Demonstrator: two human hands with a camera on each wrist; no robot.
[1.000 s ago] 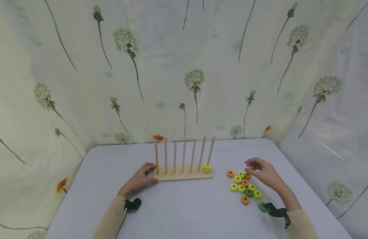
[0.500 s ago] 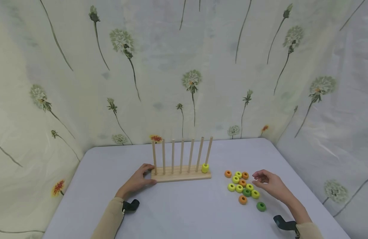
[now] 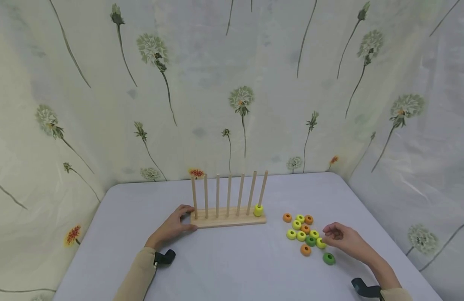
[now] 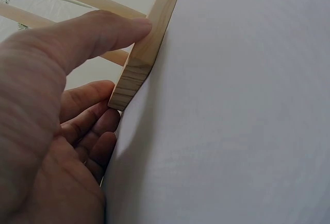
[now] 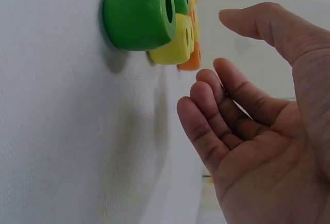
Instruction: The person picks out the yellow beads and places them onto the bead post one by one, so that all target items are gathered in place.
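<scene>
My left hand [image 3: 171,228] grips the left end of a wooden peg rack [image 3: 228,222], thumb on the front and fingers behind. In the left wrist view, the thumb [image 4: 111,32] lies on the long edge of the base [image 4: 135,74]. A yellow piece [image 3: 258,211] sits at the foot of the rightmost peg; the other pegs are bare. My right hand [image 3: 350,243] hovers beside the loose beads, holding nothing, thumb apart from the loosely bent fingers. Closest to it are a yellow bead [image 3: 320,243] and a green bead [image 3: 329,259]. The right wrist view shows the green bead [image 5: 139,13] large, apart from the fingers.
Several orange, yellow and green beads lie clustered right of the rack, among them an orange bead [image 3: 305,250] at the front and another orange bead [image 3: 287,218] at the left. The white table [image 3: 224,267] meets a dandelion-patterned curtain [image 3: 202,83] behind.
My right hand has moved back toward me and slightly right, from above the far beads to beside the near ones. My left hand stays on the rack; the view shifted slightly.
</scene>
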